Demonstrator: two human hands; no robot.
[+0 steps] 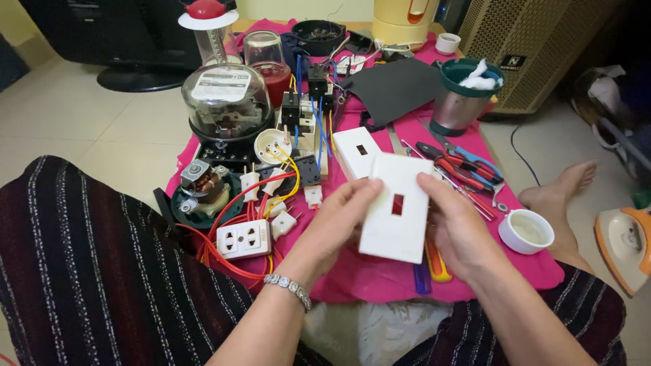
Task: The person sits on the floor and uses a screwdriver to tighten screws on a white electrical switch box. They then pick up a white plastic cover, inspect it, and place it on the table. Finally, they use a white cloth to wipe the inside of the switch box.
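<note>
Centrally, a white switch cover plate (397, 210) with a small rectangular slot is held upright above the pink cloth (380, 274), near the person's lap. The left hand (333, 227) pinches its left edge, fingers (359, 192) curled over the top corner; the right hand (456, 227) grips the right edge likewise. Just beyond lies a second white plate (354, 149). A white double socket (244, 238) with red wires sits left; red-handled pliers (460, 166) and a small white cup (526, 230) lie right.
</note>
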